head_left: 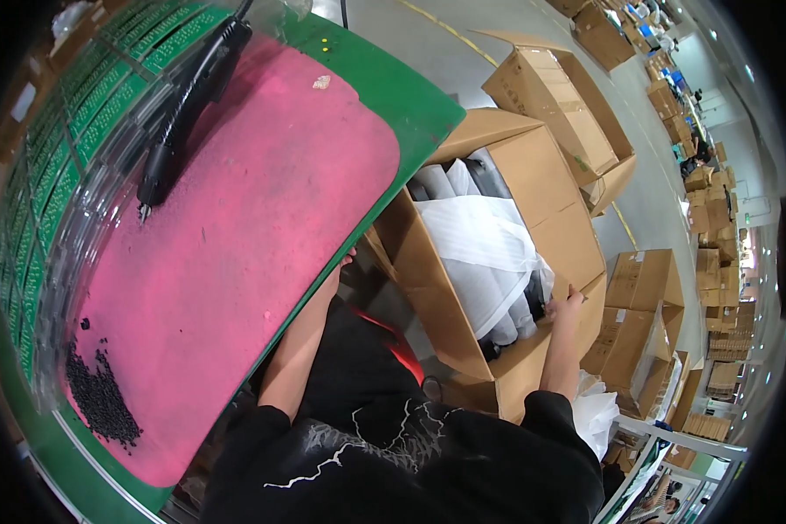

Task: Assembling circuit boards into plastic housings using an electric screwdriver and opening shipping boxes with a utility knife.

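My right hand (568, 303) is at the near right side of an open cardboard box (541, 179), its fingers curled beside the contents. What they grip, if anything, is too small to make out. Inside the box lie several dark items wrapped in white foam sheet (480, 231). My left hand (348, 258) is beside the edge of the green table (410, 105), between it and the box. Most of that hand is hidden, so its fingers do not show clearly.
A pink mat (244, 210) covers much of the table. On it are a black electric screwdriver (179, 131) and a pile of small black screws (100, 397). Green perforated trays (52, 166) line the left. More cardboard boxes (555, 109) stand behind and to the right (633, 319).
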